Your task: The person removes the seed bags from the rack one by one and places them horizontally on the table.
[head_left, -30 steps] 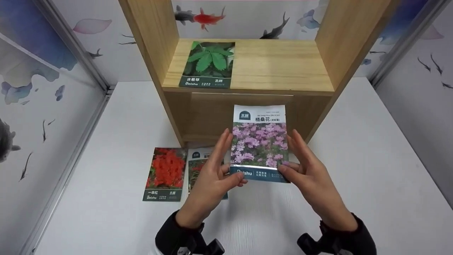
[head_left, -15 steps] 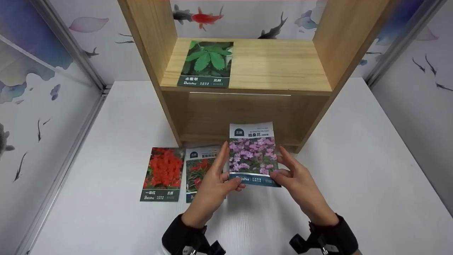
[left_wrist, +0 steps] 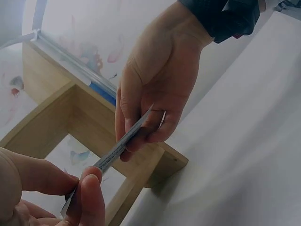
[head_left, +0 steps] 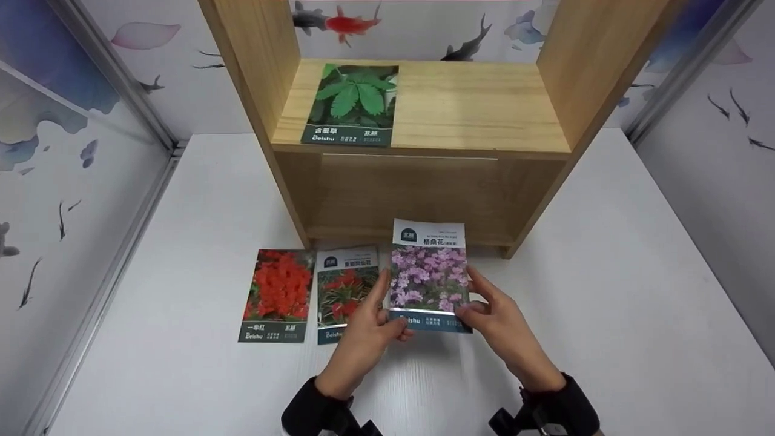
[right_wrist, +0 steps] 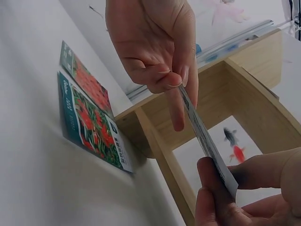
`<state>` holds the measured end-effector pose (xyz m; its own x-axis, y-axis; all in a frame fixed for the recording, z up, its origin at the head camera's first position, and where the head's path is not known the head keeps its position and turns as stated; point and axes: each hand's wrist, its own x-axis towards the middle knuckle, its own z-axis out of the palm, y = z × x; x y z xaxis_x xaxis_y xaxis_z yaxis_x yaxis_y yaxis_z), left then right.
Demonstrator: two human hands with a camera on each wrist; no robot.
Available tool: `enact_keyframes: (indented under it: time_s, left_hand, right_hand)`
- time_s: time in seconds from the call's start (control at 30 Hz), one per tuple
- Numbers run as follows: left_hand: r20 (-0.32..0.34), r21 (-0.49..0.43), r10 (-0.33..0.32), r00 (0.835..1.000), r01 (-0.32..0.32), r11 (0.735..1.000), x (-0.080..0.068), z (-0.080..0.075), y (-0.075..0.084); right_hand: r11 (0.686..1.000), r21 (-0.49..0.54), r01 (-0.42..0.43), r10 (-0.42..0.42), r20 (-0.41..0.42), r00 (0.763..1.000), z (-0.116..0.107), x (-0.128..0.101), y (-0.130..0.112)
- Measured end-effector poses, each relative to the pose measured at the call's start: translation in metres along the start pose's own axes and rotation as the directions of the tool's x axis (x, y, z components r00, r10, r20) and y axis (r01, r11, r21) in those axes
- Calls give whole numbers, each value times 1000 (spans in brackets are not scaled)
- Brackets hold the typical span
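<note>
A seed packet with pink flowers (head_left: 428, 278) is held up between both hands, its white top edge away from the person. My left hand (head_left: 366, 333) pinches its lower left corner, thumb on the front and fingers behind. At the lower right corner, my right hand (head_left: 499, 327) pinches it the same way. Both wrist views show the packet edge-on, gripped by the left hand (left_wrist: 56, 190) and the right hand (right_wrist: 254, 188). Beside the left hand lies a red-flowered packet (head_left: 345, 290), partly covered by that hand. Further left lies another packet of red blooms (head_left: 281, 284).
A wooden shelf unit (head_left: 472, 109) stands on the white table (head_left: 636, 303) behind the hands. A green-leaf packet (head_left: 357, 103) lies on its upper board, at the left. Panels printed with fish (head_left: 354, 24) enclose the back and sides.
Both hands have brought the pink-flower packet down and toward the person, slightly left, away from the shelf front. More of the nearby red-flowered packet shows. The grip stays the same.
</note>
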<state>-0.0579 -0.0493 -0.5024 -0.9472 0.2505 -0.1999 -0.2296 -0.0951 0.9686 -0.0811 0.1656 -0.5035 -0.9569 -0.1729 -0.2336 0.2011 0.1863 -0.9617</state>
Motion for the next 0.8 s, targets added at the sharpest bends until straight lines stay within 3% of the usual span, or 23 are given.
enact_keyframes:
  time_s: [0.3, 0.5, 0.63, 0.8]
  left_hand:
    - [35, -3, -73, 997, 74, 997, 2, -5, -18]
    - [11, 16, -97, 995, 97, 995, 5, -5, -27]
    - [-16, 108, -82, 997, 83, 991, 7, -5, -32]
    - [-31, 252, -59, 998, 65, 966, 10, -7, -38]
  right_hand:
    - [997, -78, -25, 20, -58, 998, 7, 0, 19]
    - [993, -120, -22, 13, -77, 997, 12, 2, 29]
    - [987, -162, -11, -3, -85, 996, 15, 3, 33]
    - [976, -219, -14, -7, -96, 995, 18, 7, 38]
